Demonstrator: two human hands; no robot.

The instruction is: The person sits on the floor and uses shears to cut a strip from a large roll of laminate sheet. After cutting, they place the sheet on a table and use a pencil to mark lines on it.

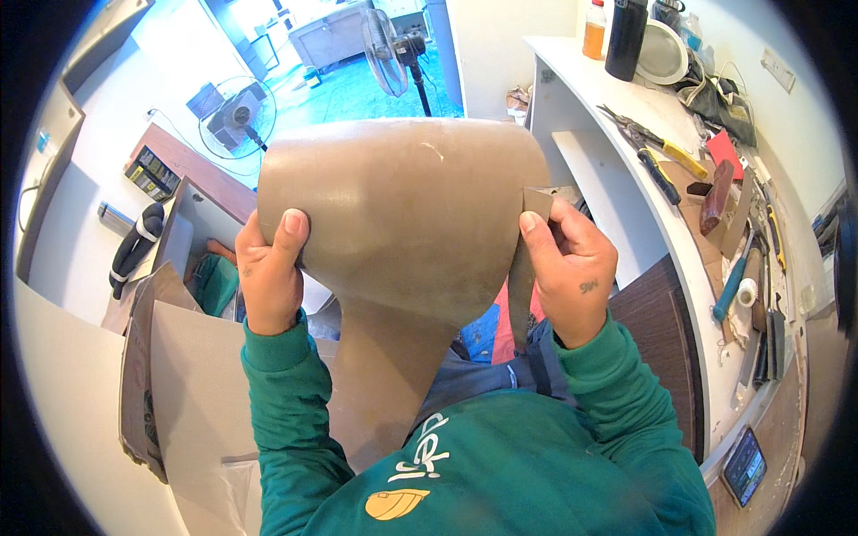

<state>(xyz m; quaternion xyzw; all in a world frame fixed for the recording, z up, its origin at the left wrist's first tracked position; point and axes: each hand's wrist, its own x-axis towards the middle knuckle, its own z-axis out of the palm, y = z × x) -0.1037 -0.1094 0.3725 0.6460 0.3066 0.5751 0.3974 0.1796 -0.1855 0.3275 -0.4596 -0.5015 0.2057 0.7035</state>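
Sheeting (393, 205), one brown curved piece, is bulging from the centre toward twelve o'clock between two hands: the left hand (273, 268), at nine, is gripping one edge between thumb and fingers, and the right hand (576, 272), at three, is pinching the opposite edge. One narrow strip (520, 299) is hanging below the right hand. One fan (384, 54) is standing at twelve, another fan (239, 116) at ten; one phone (744, 466) is lying at four.

The sheet (402, 214) hung between left hand (271, 272) and right hand (572, 268).
Pliers (629, 129) lay on the counter (590, 79) to its right; a fan (390, 55) stood behind.
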